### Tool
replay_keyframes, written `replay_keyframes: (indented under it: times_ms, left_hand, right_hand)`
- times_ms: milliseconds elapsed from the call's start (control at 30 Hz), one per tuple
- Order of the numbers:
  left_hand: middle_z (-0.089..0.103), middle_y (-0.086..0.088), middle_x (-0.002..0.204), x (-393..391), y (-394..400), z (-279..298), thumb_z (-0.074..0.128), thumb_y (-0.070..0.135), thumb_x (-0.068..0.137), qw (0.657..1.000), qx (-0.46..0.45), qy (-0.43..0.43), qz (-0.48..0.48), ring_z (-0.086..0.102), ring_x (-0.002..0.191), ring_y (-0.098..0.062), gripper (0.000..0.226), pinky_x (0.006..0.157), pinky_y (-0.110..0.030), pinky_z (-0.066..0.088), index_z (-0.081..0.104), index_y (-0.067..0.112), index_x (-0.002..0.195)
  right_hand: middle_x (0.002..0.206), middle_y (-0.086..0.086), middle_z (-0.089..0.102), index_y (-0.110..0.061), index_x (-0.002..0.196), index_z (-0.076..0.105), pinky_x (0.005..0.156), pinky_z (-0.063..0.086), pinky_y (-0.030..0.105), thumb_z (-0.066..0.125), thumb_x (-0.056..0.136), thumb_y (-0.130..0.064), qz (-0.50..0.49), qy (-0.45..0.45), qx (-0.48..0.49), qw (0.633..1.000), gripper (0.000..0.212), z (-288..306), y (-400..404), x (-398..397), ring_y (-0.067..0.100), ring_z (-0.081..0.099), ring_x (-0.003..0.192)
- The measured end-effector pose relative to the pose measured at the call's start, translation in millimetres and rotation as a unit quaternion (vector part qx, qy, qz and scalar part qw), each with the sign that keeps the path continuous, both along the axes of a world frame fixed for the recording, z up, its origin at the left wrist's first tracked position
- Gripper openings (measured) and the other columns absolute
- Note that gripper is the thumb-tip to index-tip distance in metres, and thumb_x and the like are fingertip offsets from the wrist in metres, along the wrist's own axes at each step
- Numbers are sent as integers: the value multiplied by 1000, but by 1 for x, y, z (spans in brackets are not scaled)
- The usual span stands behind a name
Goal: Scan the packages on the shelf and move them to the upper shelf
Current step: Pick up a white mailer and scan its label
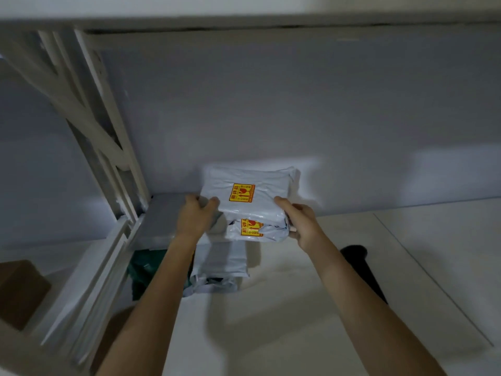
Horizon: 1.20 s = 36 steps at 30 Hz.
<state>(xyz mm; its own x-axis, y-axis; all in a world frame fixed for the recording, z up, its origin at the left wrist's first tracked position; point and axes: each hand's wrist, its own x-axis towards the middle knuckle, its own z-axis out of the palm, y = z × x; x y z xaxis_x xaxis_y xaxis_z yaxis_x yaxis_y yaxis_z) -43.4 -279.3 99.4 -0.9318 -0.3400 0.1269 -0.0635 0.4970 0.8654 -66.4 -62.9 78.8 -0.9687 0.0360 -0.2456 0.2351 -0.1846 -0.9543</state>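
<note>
Fingers (pixel 210 203) of both hands squeeze the white plastic mailer bag with the yellow sticker (pixel 250 195) on the grey upper shelf (pixel 160 221); it sits on 1 more bag (pixel 257 230); a nudge could tip both off.

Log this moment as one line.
left hand: grips top package | right hand: grips same | beneath: second package | scanner: unseen

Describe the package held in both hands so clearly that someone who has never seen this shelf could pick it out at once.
Start at the white shelf frame on the left and follow the grey shelf rightward to the stack of pale grey bags. The top package is gripped by the left hand and right hand. Its yellow sticker shows whole, unlike the half-hidden one on the package beneath.
</note>
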Motion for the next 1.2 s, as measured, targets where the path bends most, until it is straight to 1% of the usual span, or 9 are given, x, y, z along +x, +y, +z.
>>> replay_keyframes:
  times_ms: [167, 300, 400, 533, 700, 867, 1000, 1100, 1200]
  left_hand:
    - [52, -26, 124, 5, 67, 45, 47, 46, 92, 987, -150, -30, 44, 54, 109, -39, 59, 80, -39, 40, 43, -6, 119]
    - [55, -18, 127, -3, 123, 94, 44, 63, 86, 995, -52, -74, -49, 63, 91, -31, 76, 80, -38, 54, 43, 0, 129]
    - [59, -19, 104, -4, 154, 115, 42, 68, 84, 986, 8, -144, -82, 67, 77, -33, 72, 58, -36, 57, 48, 7, 120]
    - [55, -16, 81, -3, 182, 106, 41, 70, 83, 972, -21, -216, -93, 61, 71, -34, 68, 62, -40, 57, 48, 12, 118]
    - [48, -22, 136, -5, 200, 80, 48, 65, 84, 961, -47, -256, -95, 54, 112, -37, 83, 87, -41, 47, 36, 4, 139]
    - [59, -17, 114, 1, 197, 61, 65, 62, 71, 960, 64, -252, -103, 61, 91, -32, 85, 73, -40, 51, 46, 2, 128]
    - [71, -18, 102, 16, 177, 38, 75, 60, 54, 969, 107, -211, -68, 67, 93, -34, 81, 87, -46, 55, 63, 2, 109]
    - [74, -14, 96, 30, 155, 10, 78, 52, 54, 967, 174, -171, -78, 68, 90, -34, 67, 90, -44, 54, 69, 6, 101]
    - [63, -13, 94, 43, 134, -21, 79, 38, 62, 949, 256, -140, -121, 56, 83, -32, 49, 78, -37, 46, 67, 6, 96]
  right_hand:
    - [95, -2, 59, -14, 118, 38, 51, 48, 8, 77, 75, -15, -84, 112, -6, 990, 58, -10, 30, 17, 4, 61, 77]
    - [118, 3, 51, -19, 133, 30, 86, 50, 27, 85, 62, -20, -130, 245, 103, 955, 89, -16, 48, 32, 19, 55, 108]
    - [129, 6, 47, -26, 140, 24, 87, 42, 29, 86, 55, -36, -140, 331, 284, 889, 105, -18, 68, 44, 20, 46, 116]
    - [124, 11, 58, -20, 133, 33, 86, 48, 36, 88, 50, -23, -144, 448, 427, 772, 100, -23, 96, 54, 17, 40, 107]
    - [132, 14, 56, -21, 127, 40, 91, 34, 35, 82, 50, -14, -111, 528, 528, 656, 88, -34, 130, 54, 25, 39, 113]
    - [138, 8, 48, -19, 127, 40, 96, 35, 38, 78, 56, -11, -100, 578, 522, 620, 81, -38, 148, 57, 25, 40, 119]
    - [148, 10, 36, -20, 140, 29, 112, 27, 35, 74, 71, -44, -32, 550, 415, 725, 85, -41, 159, 65, 22, 31, 136]
    - [148, -11, 27, -35, 142, 25, 99, 47, 37, 63, 74, -57, -1, 334, 187, 924, 81, -32, 170, 65, 16, 31, 138]
    - [140, -10, 46, -36, 142, 29, 90, 50, 29, 65, 73, -57, 64, 131, 22, 989, 80, -23, 176, 55, 12, 54, 119]
